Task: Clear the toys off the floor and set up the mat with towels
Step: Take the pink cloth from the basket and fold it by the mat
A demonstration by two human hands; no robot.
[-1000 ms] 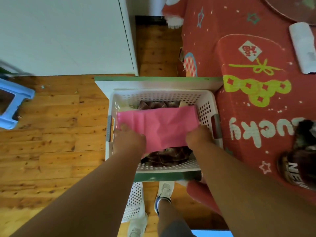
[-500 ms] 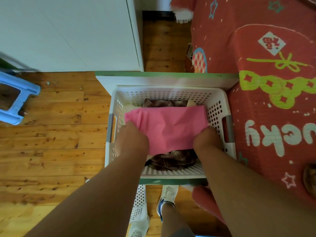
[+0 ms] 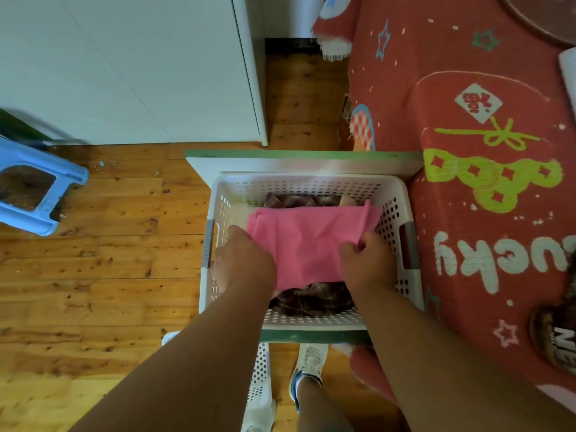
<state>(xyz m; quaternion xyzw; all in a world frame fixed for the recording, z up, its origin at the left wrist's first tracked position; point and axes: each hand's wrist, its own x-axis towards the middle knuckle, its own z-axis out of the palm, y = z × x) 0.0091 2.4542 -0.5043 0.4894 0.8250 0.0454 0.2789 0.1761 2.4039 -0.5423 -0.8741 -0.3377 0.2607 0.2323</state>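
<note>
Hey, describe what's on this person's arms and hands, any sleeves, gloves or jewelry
Both forearms are bare right up to the bottom edge of the picture, with no sleeve showing. The left hand and right hand wear no gloves, and no watch, bracelet or ring is visible. No markings are visible on either arm.

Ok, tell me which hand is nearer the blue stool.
Left. The left hand is at the basket's left side, toward the blue stool; the right hand grips the pink cloth farther right.

White basket (image 3: pixel 392 194) on green-edged stand (image 3: pixel 299 165); blue stool (image 3: pixel 46 194) on wooden floor (image 3: pixel 109 275).
</note>
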